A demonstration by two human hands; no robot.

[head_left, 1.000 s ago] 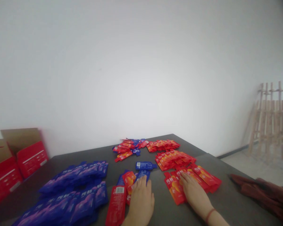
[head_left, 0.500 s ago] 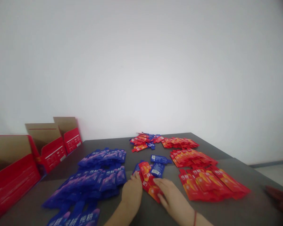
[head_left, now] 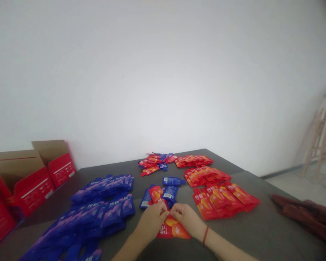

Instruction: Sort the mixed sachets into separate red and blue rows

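Red pouch (head_left: 176, 231): between both hands, near their fingertips; probably light, soft and slick, best pinched along its flat edge.
Left hand (head_left: 152, 220): fingers bunched, apparently gripping the pouch.
Right hand (head_left: 189, 219): likewise pinching it (contact partly hidden).
Desk (head_left: 260, 232): dark, flat, bearing blue pouches (head_left: 115, 213) left, red pouches (head_left: 216, 198) right.
Room: pale wall (head_left: 163, 90), wooden rack (head_left: 325, 135) at right.

boxes (head_left: 34, 190) far left | left pouch rows (head_left: 115, 214) on table (head_left: 260, 232) | loose pouches (head_left: 170, 194) centre, pile (head_left: 157, 159) behind | right pouch rows (head_left: 208, 175)
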